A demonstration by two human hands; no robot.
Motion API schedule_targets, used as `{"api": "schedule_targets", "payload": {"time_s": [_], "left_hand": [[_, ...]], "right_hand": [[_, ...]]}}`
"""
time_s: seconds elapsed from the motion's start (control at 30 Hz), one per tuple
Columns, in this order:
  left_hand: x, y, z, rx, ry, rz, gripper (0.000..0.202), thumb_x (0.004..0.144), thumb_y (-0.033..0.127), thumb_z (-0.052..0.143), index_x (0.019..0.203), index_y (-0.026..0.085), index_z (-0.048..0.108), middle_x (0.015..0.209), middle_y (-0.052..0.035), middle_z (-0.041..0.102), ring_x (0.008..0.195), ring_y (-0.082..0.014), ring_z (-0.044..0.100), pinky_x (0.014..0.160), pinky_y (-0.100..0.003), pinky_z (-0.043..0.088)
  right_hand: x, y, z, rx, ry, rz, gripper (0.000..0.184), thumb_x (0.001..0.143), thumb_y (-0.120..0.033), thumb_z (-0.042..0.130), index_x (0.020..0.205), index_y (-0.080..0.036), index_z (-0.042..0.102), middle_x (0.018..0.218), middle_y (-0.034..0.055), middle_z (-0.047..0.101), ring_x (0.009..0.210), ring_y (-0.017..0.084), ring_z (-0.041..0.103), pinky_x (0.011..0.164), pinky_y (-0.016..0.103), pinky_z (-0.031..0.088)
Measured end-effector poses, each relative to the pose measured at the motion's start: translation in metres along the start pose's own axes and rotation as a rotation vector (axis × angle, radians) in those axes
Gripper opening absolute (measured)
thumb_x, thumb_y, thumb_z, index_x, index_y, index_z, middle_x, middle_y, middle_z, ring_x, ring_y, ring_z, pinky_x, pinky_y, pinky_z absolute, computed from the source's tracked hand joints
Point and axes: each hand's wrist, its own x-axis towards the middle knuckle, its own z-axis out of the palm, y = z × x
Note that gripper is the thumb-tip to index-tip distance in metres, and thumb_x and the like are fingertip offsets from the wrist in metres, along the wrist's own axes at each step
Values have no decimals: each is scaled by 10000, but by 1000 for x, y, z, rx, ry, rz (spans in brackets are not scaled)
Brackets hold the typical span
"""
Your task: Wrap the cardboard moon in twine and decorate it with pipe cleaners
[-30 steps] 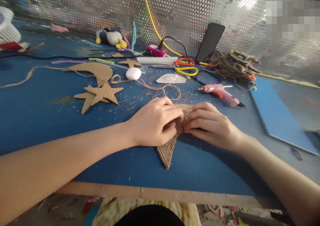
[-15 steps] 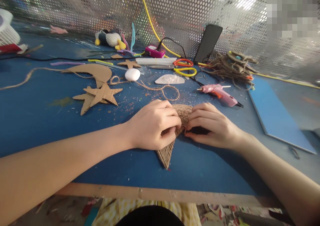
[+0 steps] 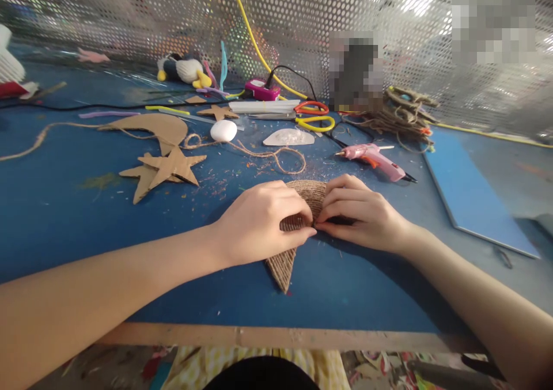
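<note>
A crescent (image 3: 283, 266) covered in rows of brown jute twine lies on the blue tabletop, its pointed tip toward the front edge. Over its middle is my left hand (image 3: 265, 223), with thumb and forefinger closed at the inner edge. My right hand (image 3: 367, 214) meets it there from the right, fingertips pressed together on the same edge. Any loose strand between the fingertips is too small to make out. Parts of the crescent are hidden under both hands.
Beyond my hands lie cardboard stars (image 3: 175, 168), a cardboard crescent (image 3: 151, 126), loose twine (image 3: 291, 158), a white egg-shaped piece (image 3: 223, 130) and scissors (image 3: 315, 124). A pink glue gun (image 3: 375, 159), a twig bundle (image 3: 400, 119) and a blue board (image 3: 475, 194) are on the right.
My left thumb and forefinger have shifted right to the crescent's inner edge, close against the right fingertips. The whole view has moved slightly, while the crescent stays in place.
</note>
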Motion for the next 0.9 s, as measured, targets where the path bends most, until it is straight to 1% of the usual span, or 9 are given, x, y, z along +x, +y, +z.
{"api": "schedule_targets", "payload": {"time_s": [0.1,0.2,0.3,0.43,0.7,0.9], "left_hand": [[0,2,3,-11,10,-59,109,849,278,726,922,199,744,891,-10,730,853,-187,622,816,-332,489],[1,5,6,-8,23,-82,76,849,250,724,905,216,760,875,-6,731,851,-189,621,819,-337,487],[2,8,7,-7,39,-99,65,851,201,701,861,207,765,839,-6,728,826,-186,618,813,-339,490],[2,10,7,-6,67,-146,74,825,155,692,818,192,756,811,-7,726,805,-188,611,799,-342,496],[3,11,7,-10,86,-142,99,802,120,684,795,192,751,803,-3,724,780,-177,607,786,-331,498],[4,14,7,-23,78,-201,94,773,116,700,771,200,740,809,9,721,783,-169,605,770,-319,493]], "right_hand": [[1,-1,1,-15,9,10,17,859,-187,694,862,-200,705,800,39,712,932,218,548,840,385,496],[1,-2,1,-19,18,17,16,860,-192,695,845,-191,702,790,43,706,930,219,550,844,388,491],[1,-3,1,-24,28,15,19,858,-185,697,839,-184,699,787,44,706,930,219,549,845,387,484],[-1,-1,0,-18,11,14,18,850,-191,712,861,-186,699,795,35,713,939,215,553,851,382,470],[-3,1,-2,-22,10,36,20,853,-190,689,864,-203,699,793,34,711,914,215,571,826,383,458],[-2,0,0,13,4,84,28,845,-174,674,828,-197,679,767,25,697,886,203,565,815,376,454]]}}
